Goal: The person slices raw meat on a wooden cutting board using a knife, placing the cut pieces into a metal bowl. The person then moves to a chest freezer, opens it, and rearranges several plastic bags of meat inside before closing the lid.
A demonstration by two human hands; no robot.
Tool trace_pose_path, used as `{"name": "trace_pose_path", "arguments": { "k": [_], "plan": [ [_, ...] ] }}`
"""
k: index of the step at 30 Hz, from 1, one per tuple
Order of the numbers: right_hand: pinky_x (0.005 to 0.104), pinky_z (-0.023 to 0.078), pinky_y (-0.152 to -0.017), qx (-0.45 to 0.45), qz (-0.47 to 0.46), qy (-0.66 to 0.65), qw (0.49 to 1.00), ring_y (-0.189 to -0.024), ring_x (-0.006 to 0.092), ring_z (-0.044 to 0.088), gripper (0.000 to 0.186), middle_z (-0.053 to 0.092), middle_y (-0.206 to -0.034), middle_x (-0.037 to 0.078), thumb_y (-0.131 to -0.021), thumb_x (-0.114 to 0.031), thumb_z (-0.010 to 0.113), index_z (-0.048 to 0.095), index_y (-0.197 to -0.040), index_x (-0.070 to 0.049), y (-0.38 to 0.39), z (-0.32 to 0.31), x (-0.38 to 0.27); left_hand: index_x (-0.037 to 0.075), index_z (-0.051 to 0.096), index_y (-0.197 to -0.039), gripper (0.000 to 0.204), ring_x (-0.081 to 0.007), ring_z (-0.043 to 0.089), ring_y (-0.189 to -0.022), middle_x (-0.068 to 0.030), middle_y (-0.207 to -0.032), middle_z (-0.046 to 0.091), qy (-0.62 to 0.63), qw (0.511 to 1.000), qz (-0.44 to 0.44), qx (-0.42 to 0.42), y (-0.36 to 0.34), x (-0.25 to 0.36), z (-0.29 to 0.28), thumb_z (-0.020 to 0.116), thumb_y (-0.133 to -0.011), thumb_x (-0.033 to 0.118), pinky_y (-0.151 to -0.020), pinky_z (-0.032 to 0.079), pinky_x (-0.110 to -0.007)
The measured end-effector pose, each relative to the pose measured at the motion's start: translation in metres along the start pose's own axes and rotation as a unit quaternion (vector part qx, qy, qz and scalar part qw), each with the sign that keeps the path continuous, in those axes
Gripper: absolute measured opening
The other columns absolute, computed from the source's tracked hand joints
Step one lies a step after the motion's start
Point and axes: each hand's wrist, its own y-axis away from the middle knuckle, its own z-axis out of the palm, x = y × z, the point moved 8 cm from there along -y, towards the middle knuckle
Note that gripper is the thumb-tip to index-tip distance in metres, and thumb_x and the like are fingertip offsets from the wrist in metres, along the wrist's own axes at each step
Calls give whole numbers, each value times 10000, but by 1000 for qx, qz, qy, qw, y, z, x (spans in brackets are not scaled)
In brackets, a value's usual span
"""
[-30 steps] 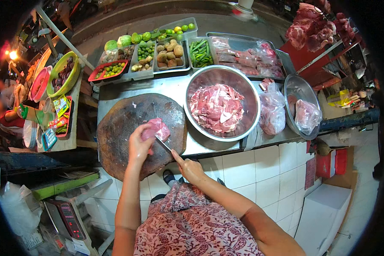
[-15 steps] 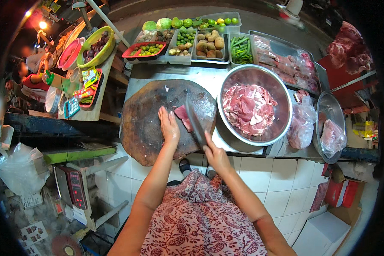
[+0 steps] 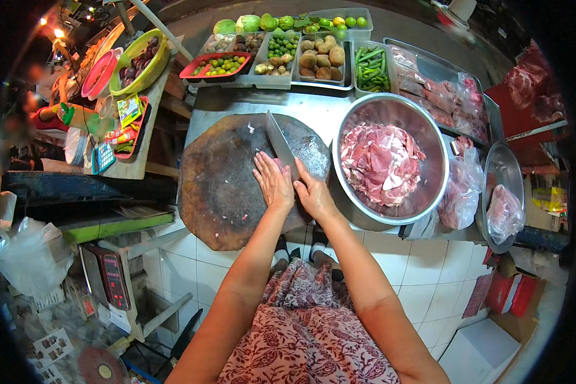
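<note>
Clock centred on the hands, 12 = straight ahead. Right hand [image 3: 312, 194]: fingers clamped round the handle of a wide knife [image 3: 278, 141], blade tip toward 11. Left hand [image 3: 276, 185]: palm down just left of the blade, fingers stretched out and slightly apart; what lies under the palm is hidden, and whether it touches the blade can't be told.

Surface: knife and both hands are over a thick, dark wooden chopping block [image 3: 214, 176], rounded and irregular, a few pale scraps on it, most of it spreading toward 9. Block sits on a shiny metal tabletop [image 3: 227, 102]. Large steel bowl [image 3: 390, 107] near the block at 3, holding a heap of cut raw meat [image 3: 381, 160]. Beyond that, also 3: a plastic bag of meat [image 3: 457, 192], then a second metal bowl [image 3: 504, 165].

Back edge: red tray of small green fruit [image 3: 214, 67] at 11, limes [image 3: 283, 46] at 12, green chilies [image 3: 372, 67] at 1, tray of packed meat [image 3: 438, 96] at 2.

Room: hanging meat [image 3: 525, 83] at 2; side table with a yellow-green basket [image 3: 116, 80] at 10; digital scale [image 3: 112, 281] at 8; white tile floor [image 3: 422, 262] at 4; lit bulb [image 3: 59, 33] at 10.
</note>
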Motion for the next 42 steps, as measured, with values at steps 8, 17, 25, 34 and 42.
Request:
{"name": "trace_pose_path", "arguments": {
  "k": [8, 17, 25, 34, 42],
  "plan": [
    [565, 518, -775, -2, 62, 14, 998, -887, 506, 646, 661, 662, -956, 328, -933, -134, 564, 326, -1546, -209, 33, 7, 7, -26, -18, -1570, 779, -363, -12, -1538, -237, -1650, 24, -42, 999, 27, -22, 1, 2, 0, 395, -1035, 362, -1219, -31, -534],
    [563, 512, -677, -32, 112, 31, 993, -747, 500, 650, 671, 650, -781, 319, -928, -124, 580, 327, -1546, -195, 68, 10, 7, -20, -17, -1573, 767, -345, -22, -1541, -218, -1656, 18, -72, 995, 48, -46, 3, 1, 1, 359, -1039, 381, -1211, -54, -553],
    [560, 492, -605, -55, 129, 79, 987, -629, 473, 631, 711, 632, -683, 283, -923, -130, 597, 286, -1560, -189, 108, 12, 9, -9, -25, -1577, 756, -319, -36, -1545, -187, -1666, 3, -89, 992, 57, -61, 5, 5, 1, 314, -1044, 408, -1208, -68, -556],
    [568, 486, -602, -106, 166, 147, 969, -638, 464, 631, 687, 640, -703, 273, -921, -150, 607, 328, -1543, -232, 180, -15, -7, 6, 16, -1583, 757, -307, -9, -1547, -173, -1666, 46, -97, 991, 61, -75, 3, 9, 0, 424, -1019, 303, -1218, -37, -549],
    [557, 504, -649, -95, 180, 113, 972, -722, 466, 654, 676, 674, -868, 283, -922, -105, 596, 344, -1542, -204, 202, -55, -28, 22, 600, -1313, 499, -326, 592, -1207, -217, -1226, 657, 19, 999, 34, -7, 7, -22, -28, 556, -817, -12, -1025, 446, -445]
  ]
}}
